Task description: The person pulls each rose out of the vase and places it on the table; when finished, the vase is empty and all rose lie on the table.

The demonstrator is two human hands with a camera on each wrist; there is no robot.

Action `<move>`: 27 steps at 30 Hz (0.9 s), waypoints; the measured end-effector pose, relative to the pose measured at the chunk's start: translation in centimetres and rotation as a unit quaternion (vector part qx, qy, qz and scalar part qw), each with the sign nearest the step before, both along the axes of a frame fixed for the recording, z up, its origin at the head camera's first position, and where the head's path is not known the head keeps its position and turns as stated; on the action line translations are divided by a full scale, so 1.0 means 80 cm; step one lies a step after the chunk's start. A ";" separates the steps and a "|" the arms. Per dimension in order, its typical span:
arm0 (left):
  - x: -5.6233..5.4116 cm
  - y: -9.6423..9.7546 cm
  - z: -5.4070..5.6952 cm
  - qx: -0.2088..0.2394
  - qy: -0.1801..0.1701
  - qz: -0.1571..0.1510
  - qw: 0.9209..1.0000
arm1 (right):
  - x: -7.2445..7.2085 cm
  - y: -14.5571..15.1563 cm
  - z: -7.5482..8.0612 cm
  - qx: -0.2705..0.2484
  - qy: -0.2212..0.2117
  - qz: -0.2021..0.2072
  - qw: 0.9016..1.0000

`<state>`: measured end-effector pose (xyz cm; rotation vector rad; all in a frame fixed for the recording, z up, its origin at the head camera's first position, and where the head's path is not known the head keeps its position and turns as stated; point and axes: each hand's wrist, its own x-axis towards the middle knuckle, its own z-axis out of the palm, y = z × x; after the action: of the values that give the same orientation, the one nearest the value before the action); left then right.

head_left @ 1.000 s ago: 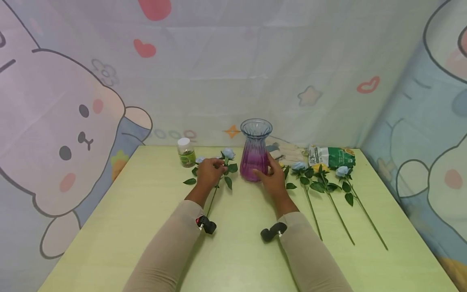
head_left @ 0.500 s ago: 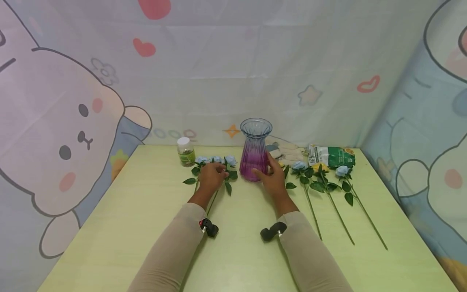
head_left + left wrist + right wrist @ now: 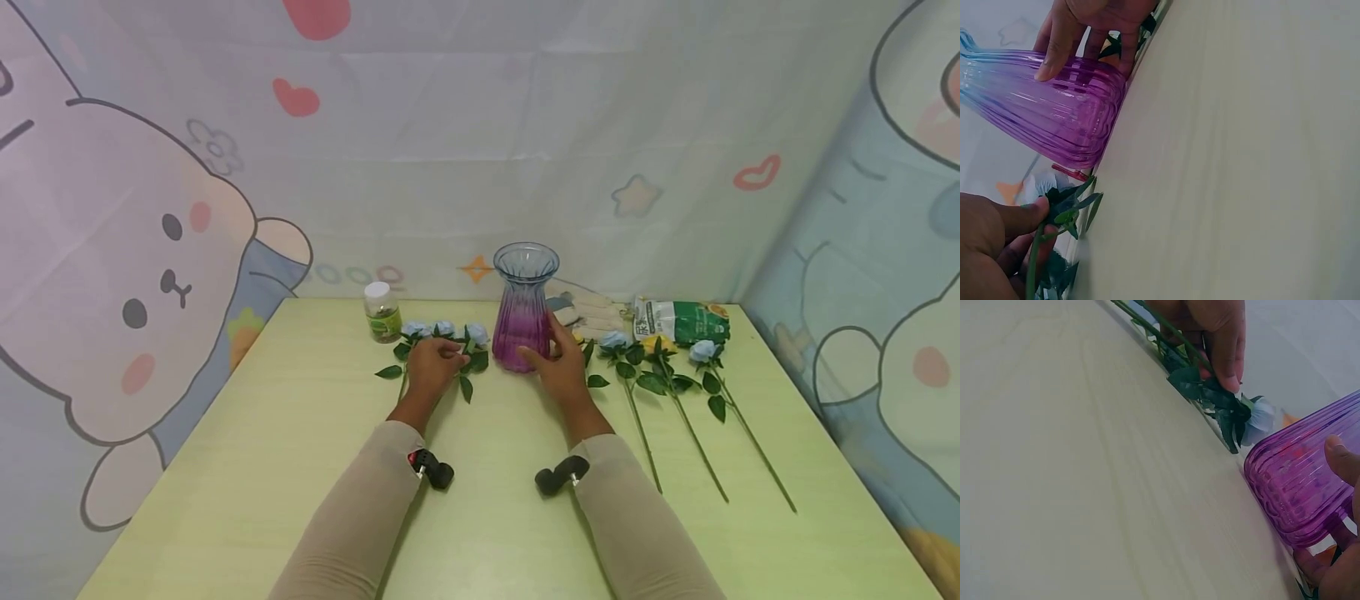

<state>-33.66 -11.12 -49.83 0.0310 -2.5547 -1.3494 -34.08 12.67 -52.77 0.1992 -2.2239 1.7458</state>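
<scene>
Your left hand hid the rose stems it pinched near the table's far edge — only the right wrist view showed the grip — while your right hand cupped the vase.

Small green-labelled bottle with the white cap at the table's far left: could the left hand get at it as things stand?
Probably yes, once it lets go. The small green-labelled bottle with the white cap stands just beyond the left hand, nothing tall between; but that hand grips the blue rose stems.
</scene>
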 end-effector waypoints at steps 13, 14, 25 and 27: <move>0.001 0.011 -0.010 -0.065 0.016 0.059 0.996 | -0.002 -0.001 -0.002 -0.008 0.004 -0.006 1.000; 0.001 0.012 -0.011 -0.067 0.020 0.060 0.996 | -0.002 0.000 -0.002 -0.007 0.003 -0.007 1.000; 0.001 0.013 -0.011 -0.099 0.040 0.071 0.992 | -0.002 -0.001 -0.001 -0.020 -0.009 -0.001 1.000; 0.001 0.013 -0.009 -0.108 0.035 0.073 0.991 | -0.002 -0.001 -0.001 -0.020 -0.007 0.001 1.000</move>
<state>-33.54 -10.10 -50.55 0.1258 -2.5677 -0.9992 -34.26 12.63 -52.86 0.1800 -2.1962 1.7965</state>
